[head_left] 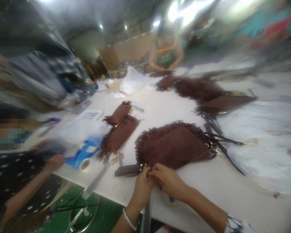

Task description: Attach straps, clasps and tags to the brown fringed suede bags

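Observation:
A brown fringed bag [177,147] lies on the table in front of me, with dark straps and metal clasps at its right end. My left hand [143,186] is closed at the bag's near left corner, beside a folded dark strap [127,170] with shiny metal fittings. Close against it, my right hand [168,181] is also closed, its thumb and fingertips pinched together. The fingertips of both hands meet just below the bag's edge. Whatever they grip is too small and blurred to make out.
Two smaller brown fringed bags [124,132] lie to the left, near a blue tape dispenser [84,152]. White wrapping [269,145] covers the right side. More brown bags [201,90] lie farther back. A co-worker's hand [54,161] is at the left; another person [166,53] works across the table.

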Demonstrator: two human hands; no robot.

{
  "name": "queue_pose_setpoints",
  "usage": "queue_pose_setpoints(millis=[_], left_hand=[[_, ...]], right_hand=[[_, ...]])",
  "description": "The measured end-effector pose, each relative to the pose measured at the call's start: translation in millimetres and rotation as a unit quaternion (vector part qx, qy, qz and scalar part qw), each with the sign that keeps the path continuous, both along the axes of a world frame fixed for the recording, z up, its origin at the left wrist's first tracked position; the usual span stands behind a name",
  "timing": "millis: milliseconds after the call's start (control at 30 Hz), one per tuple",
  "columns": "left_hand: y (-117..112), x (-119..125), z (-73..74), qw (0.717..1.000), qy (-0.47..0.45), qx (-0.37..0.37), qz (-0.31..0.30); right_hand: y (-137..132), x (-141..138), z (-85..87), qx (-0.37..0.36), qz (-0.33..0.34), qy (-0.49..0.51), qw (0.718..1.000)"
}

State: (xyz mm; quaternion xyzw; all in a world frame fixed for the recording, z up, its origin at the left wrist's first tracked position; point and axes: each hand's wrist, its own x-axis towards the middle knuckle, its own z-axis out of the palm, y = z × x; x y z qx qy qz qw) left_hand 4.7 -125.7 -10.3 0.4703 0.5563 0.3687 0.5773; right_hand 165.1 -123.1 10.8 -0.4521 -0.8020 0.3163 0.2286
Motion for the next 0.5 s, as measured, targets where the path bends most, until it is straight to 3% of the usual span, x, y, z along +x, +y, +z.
queue_pose_setpoints(millis=[167,333,500], left_hand=[[1,3,-0.1,0.998,0.037,0.041,-0.024],[2,1,-8.1,0.999,0.031,0.026,-0.015],[-1,-8,-13.0,0.999,-0.032,-0.006,0.004]], right_hand=[[3,-2,-5.7,-0.011,0.005,0.028,1.000],[10,-13,-13.3,0.005,-0.021,-0.065,0.998],[10,-13,-9.1,0.023,0.007,-0.111,0.993]])
